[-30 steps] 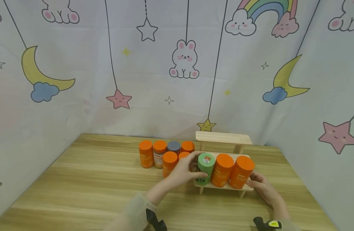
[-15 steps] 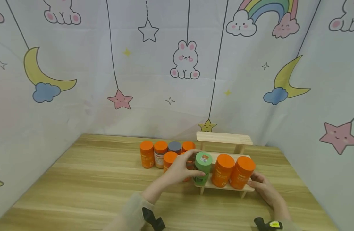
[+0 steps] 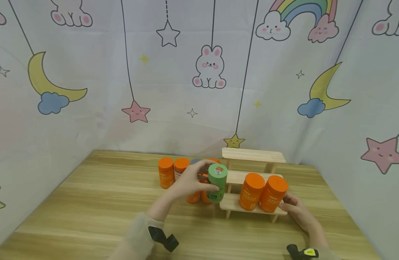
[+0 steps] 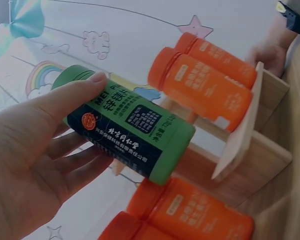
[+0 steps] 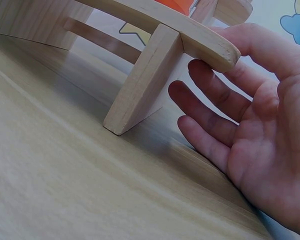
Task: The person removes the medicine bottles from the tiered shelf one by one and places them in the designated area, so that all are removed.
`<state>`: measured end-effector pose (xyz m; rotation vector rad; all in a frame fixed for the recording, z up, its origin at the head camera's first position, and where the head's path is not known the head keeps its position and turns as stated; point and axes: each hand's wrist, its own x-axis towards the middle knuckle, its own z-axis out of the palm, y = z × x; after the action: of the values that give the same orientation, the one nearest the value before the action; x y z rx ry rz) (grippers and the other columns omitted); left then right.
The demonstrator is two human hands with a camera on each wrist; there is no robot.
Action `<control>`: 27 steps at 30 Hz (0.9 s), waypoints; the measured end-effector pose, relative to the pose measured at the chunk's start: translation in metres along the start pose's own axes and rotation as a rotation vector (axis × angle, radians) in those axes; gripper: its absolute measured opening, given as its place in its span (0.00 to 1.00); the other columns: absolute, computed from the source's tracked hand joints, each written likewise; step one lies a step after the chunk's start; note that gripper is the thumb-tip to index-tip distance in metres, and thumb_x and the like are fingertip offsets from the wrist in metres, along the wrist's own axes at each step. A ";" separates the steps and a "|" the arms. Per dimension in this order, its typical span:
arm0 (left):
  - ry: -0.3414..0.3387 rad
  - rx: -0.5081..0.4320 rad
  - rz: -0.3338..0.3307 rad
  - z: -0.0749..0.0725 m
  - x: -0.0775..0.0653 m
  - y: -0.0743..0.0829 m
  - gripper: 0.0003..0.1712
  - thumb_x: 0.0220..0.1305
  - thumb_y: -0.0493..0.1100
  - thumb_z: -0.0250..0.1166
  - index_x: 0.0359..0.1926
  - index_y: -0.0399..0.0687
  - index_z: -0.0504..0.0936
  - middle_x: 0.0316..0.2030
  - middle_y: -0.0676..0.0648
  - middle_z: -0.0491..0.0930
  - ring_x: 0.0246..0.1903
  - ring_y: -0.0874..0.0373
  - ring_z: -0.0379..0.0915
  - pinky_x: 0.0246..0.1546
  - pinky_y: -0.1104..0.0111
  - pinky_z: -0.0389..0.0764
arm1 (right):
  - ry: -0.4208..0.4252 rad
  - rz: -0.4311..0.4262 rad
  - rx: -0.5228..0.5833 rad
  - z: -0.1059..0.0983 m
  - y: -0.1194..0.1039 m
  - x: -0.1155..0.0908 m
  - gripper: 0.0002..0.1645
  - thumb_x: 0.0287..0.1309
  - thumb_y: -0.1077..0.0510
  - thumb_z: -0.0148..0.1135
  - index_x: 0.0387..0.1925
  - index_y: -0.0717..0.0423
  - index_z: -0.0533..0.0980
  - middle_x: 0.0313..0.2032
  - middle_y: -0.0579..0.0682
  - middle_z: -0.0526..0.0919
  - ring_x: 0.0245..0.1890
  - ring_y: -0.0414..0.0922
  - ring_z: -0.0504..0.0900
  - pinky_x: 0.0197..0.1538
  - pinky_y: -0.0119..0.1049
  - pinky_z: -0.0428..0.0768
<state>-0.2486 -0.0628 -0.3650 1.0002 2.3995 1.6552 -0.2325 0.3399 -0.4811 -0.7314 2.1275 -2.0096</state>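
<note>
My left hand (image 3: 189,182) grips a green bottle (image 3: 216,182) off the shelf, thumb on one side and fingers on the other. In the left wrist view the bottle (image 4: 125,125) is tilted, its dark label and green cap showing. At the right end of the wooden stepped shelf (image 3: 230,203), my right hand (image 3: 298,213) holds the lowest board's rounded tip. The right wrist view shows the fingers (image 5: 210,90) curled under that board (image 5: 210,47). Two orange bottles stand on the lowest step, a nearer one (image 3: 251,191) and one beside the right hand (image 3: 273,194).
Left of the shelf, more bottles stand on the wood-grain table (image 3: 89,202): orange ones (image 3: 166,173) and a grey-capped one (image 3: 195,161), partly hidden by the left hand. A cartoon-printed curtain (image 3: 173,83) bounds the table behind.
My left hand has lifted the green bottle off the lowest step and carried it left, in front of the grouped bottles. The right hand stays at the shelf's end.
</note>
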 end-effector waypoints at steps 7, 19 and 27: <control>-0.024 0.015 0.020 -0.024 -0.006 -0.001 0.38 0.48 0.41 0.78 0.61 0.48 0.73 0.50 0.48 0.81 0.51 0.53 0.78 0.49 0.64 0.83 | 0.005 0.002 -0.001 0.000 0.000 0.000 0.28 0.64 0.71 0.45 0.55 0.41 0.76 0.57 0.29 0.76 0.58 0.23 0.69 0.56 0.17 0.66; -0.041 -0.010 0.003 -0.064 -0.021 0.003 0.37 0.46 0.36 0.78 0.59 0.42 0.74 0.50 0.41 0.81 0.47 0.52 0.80 0.47 0.60 0.84 | -0.004 -0.011 -0.016 -0.001 0.002 0.000 0.27 0.65 0.70 0.45 0.57 0.41 0.76 0.58 0.29 0.75 0.59 0.23 0.68 0.57 0.17 0.67; -0.106 0.030 -0.030 -0.087 -0.031 -0.003 0.35 0.45 0.36 0.79 0.55 0.40 0.74 0.49 0.42 0.81 0.47 0.52 0.79 0.46 0.60 0.84 | -0.005 -0.012 -0.008 -0.001 0.002 0.000 0.29 0.65 0.71 0.44 0.56 0.40 0.76 0.57 0.29 0.76 0.59 0.23 0.69 0.57 0.17 0.66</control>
<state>-0.2601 -0.1507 -0.3398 1.0242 2.3656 1.5213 -0.2335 0.3409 -0.4829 -0.7523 2.1346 -2.0040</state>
